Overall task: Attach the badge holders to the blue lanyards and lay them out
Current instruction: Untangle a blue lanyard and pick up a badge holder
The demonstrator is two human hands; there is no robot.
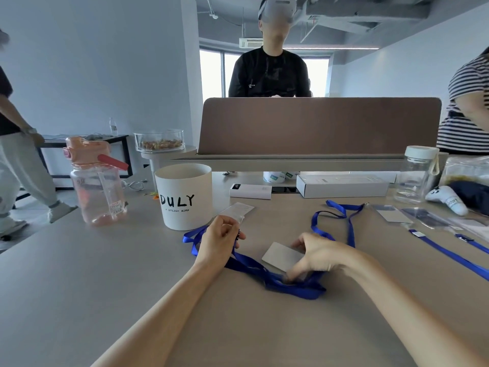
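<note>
Glass bowl point(158, 140) — nuts point(161, 144), perhaps, left hand point(221, 238) grip pinching badge holder point(238, 210), right hand point(318, 254) gripping card point(280, 255)

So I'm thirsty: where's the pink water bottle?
In the head view, the pink water bottle stands on the left side of the table, just left of the white DULY tub.

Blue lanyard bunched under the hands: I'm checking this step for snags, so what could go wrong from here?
The blue lanyard lies crumpled under the right hand, which pinches the badge holder; lifting may twist the strap.
A second lanyard runs just behind that hand and could get dragged along.
The left hand, pinching the clip end, might bump the white tub beside it.
</note>
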